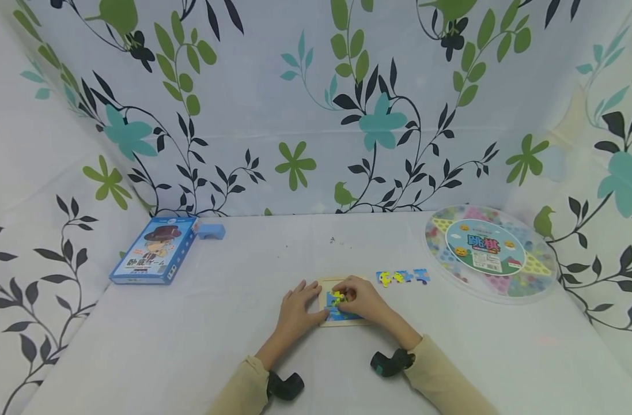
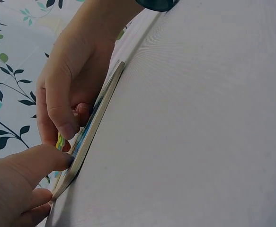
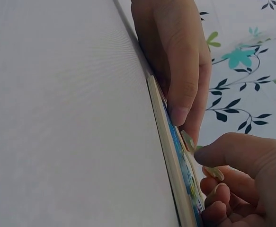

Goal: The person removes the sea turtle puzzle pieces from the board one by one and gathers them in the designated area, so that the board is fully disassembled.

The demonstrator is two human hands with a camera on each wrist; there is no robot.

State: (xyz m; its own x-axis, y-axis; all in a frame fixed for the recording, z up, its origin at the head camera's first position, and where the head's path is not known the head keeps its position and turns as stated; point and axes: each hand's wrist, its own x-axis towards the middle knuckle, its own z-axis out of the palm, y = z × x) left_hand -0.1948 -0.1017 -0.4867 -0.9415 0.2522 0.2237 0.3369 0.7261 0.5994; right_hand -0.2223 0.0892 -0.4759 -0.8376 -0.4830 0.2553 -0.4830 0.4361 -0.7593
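Head view: your right hand [image 1: 364,298] pinches one yellow puzzle piece [image 1: 338,296] over one wooden tray [image 1: 343,324]; wrongly turned, it could jam or dislodge its neighbours. Loose pieces [image 1: 383,279], at least three, exact count too small to tell, lie right of the tray. Also: one boxed game [image 1: 152,251], one blue block [image 1: 212,231], one round game set [image 1: 489,246].

Left wrist view: your left hand [image 2: 22,182], one, fingers relaxed, thumb at the tray's edge; slackened steadying could let the tray skid.

Right wrist view: your fingertips partly hide the pinched piece, so misalignment could go unnoticed.
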